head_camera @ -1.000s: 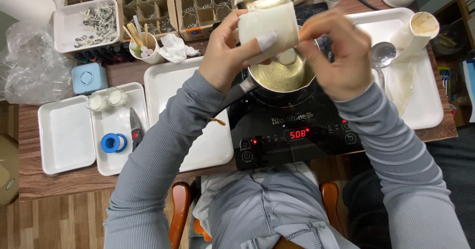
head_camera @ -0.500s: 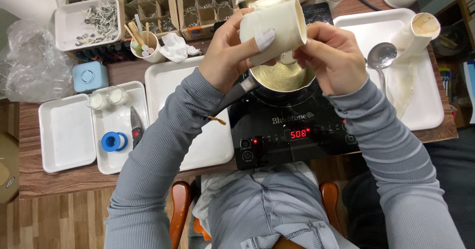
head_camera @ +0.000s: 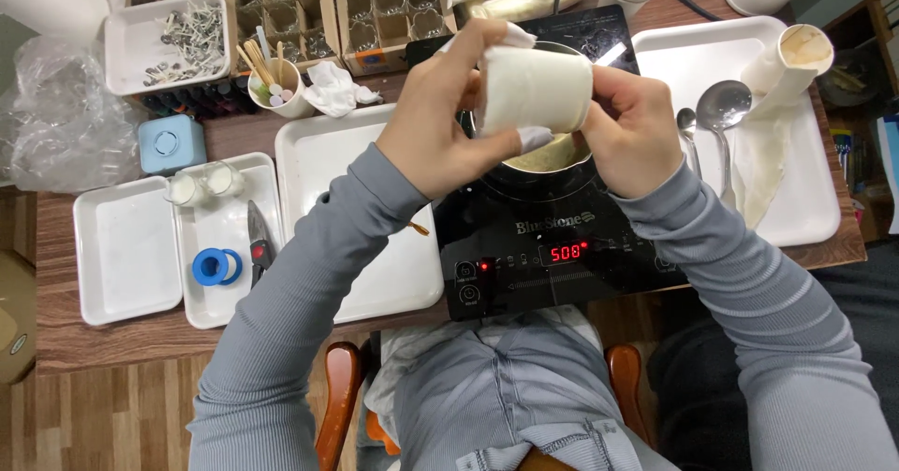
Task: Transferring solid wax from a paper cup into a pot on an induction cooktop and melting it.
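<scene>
Head view: a black hotplate sits on the wooden table between white trays, with a metal pot on it, largely hidden behind the hands. A ladle lies on the right tray. Above the pot, a smooth white paper cup lies on its side. The left hand wraps it from the left, the right hand from the right, both wrists bent inward, fingers clamped round the cup.
</scene>
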